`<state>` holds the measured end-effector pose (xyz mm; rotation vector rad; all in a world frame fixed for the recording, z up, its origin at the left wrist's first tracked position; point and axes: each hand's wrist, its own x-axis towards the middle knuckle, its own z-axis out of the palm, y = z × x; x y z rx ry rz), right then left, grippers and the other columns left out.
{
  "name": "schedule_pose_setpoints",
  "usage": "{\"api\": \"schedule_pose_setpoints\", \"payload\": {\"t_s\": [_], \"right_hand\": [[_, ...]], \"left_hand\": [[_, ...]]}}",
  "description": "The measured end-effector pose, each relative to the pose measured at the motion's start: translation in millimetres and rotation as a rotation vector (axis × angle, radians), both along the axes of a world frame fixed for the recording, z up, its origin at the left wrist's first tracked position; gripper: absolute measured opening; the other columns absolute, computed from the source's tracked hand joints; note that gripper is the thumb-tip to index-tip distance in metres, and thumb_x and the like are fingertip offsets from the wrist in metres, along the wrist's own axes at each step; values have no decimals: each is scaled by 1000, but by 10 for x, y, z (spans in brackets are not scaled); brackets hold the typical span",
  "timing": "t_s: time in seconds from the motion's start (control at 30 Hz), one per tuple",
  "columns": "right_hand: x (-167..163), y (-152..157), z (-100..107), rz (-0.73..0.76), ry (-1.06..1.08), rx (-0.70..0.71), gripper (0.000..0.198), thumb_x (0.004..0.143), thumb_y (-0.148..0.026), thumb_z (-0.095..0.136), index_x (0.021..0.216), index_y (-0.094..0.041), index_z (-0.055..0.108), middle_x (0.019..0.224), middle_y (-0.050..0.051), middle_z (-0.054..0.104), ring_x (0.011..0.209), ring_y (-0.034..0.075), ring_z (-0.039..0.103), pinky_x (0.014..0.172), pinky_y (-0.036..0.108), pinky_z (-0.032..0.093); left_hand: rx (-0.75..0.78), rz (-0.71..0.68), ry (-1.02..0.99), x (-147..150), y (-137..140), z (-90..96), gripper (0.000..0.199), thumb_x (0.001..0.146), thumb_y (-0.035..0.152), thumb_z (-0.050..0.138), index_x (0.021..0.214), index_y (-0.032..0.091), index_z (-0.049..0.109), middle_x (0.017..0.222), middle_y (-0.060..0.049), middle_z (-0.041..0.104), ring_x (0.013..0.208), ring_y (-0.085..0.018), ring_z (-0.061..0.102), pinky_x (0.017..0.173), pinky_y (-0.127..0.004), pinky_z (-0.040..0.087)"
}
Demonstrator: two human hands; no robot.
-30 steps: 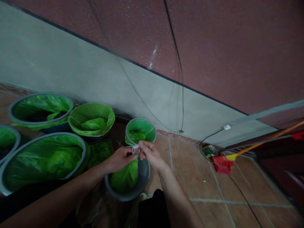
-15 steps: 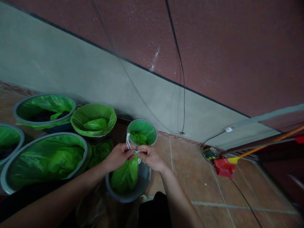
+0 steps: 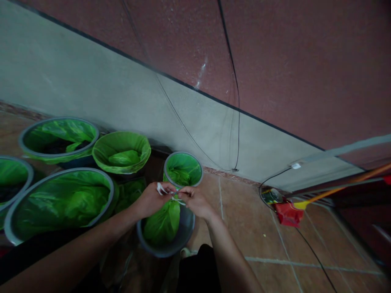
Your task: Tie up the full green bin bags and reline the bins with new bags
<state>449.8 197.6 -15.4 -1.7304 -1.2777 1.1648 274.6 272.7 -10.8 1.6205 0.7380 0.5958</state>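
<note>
Both hands meet at the gathered neck of a green plastic bag [image 3: 163, 226], which hangs into a grey bin [image 3: 185, 234] in front of me. White drawstring [image 3: 179, 200] crosses at the neck. My left hand [image 3: 153, 200] is closed on the drawstring, and a white loop of it lies over the fingers. My right hand [image 3: 194, 200] pinches the string at the other side, its fingertips close to the left ones. The exact crossing of the string is partly hidden by the fingers.
Several bins lined with green bags stand at the left, among them a large oval bin [image 3: 64, 203] and a round lined bin [image 3: 122, 152]. A small lined bin [image 3: 183, 169] is by the wall. A red dustpan [image 3: 288, 213] and cables lie on the tiled floor at right.
The white loop that stood up above my left hand now lies over its fingers. My hands remain at the bag's neck, with the fingertips slightly shifted. The view has moved a little.
</note>
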Motion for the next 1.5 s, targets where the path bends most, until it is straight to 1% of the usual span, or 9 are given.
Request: {"api": "schedule_pose_setpoints", "payload": {"t_s": [0.13,0.23,0.4,0.57,0.9,1.1,1.27,1.37,1.5], "right_hand": [[-88,12,17,-14,102,-31,21,81,-31,58,92,-18,70,76,0,65,54,8,49,49,19,36],[-158,25,88,-23,209,-60,18,79,-29,58,88,-17,69,74,-1,64,48,6,45,45,18,34],[-192,29,179,-69,329,-117,25,75,-40,66,82,-15,69,70,-1,64,46,4,44,42,18,28],[-194,24,167,-108,362,-130,35,68,-48,73,77,-14,69,64,-1,65,45,4,44,43,18,29],[-131,29,79,-165,173,-119,14,79,-27,58,76,-16,66,67,0,66,51,7,54,47,18,37],[-64,37,88,-119,-389,-53,17,82,-19,53,72,-18,66,65,2,65,57,12,56,55,24,37],[-165,65,164,-95,-716,-113,20,85,-19,50,82,-17,70,84,13,72,78,23,65,70,32,42],[-120,60,96,-71,-701,-107,22,87,-19,48,86,-16,69,88,14,72,85,25,65,76,34,43],[81,-18,-25,24,-341,-40,29,85,-14,50,110,-18,64,104,9,70,96,19,64,85,32,46]], "left_hand": [[120,58,-15,29,-89,9,20,74,15,54,82,19,72,82,-1,72,78,-15,64,73,-24,47],[137,93,-28,44,-137,-9,20,77,16,53,86,19,70,86,-3,71,80,-15,64,72,-23,48],[14,134,-73,40,-166,-14,16,81,26,56,91,17,65,79,-1,66,64,-12,61,60,-23,47],[-135,119,-78,40,-148,6,12,78,29,61,76,18,61,61,2,62,55,-11,56,53,-21,42],[-264,112,-36,23,-89,-6,29,71,44,69,66,17,58,63,-2,66,59,-13,55,55,-24,40],[-352,20,-31,50,-129,-33,30,73,46,65,70,16,61,64,-1,63,58,-11,49,54,-22,36],[-321,1,-49,45,-159,4,28,73,43,63,66,17,58,63,1,57,62,-12,46,56,-22,36],[-327,6,-88,33,-144,20,31,72,44,64,61,17,55,62,1,56,63,-12,47,57,-23,37],[-394,69,-154,36,-103,-32,32,68,43,70,61,15,58,64,-1,59,63,-12,50,60,-24,38]]}}
